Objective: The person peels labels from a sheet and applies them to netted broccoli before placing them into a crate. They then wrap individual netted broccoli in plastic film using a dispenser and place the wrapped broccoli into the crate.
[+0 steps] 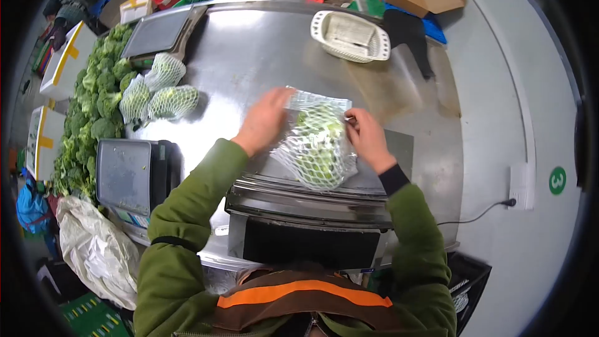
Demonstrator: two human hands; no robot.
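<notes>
"Broccoli (318, 143) in white netting, inside a clear bag (298, 151), lies on the steel table (249, 56) just past the near machine (309, 203). See it?"

"Yes. What are the hands doing?"

"The left hand (263, 120) lies flat with its fingers spread on the bag's far left corner. The right hand (367, 136) pinches the bag's right edge between curled fingers."

"What's around them?"

"Three netted broccoli heads (159, 90) sit well off to the left, beside a heap of loose broccoli (93, 100) along the table's left edge. A grey scale (125, 175) stands near left, another (159, 31) at the far left. A white basket (350, 36) sits at the far edge."

"Any open room?"

"Bare steel stretches between the bag and the basket, and to the right of the right hand up to the table's curved rim."
</notes>
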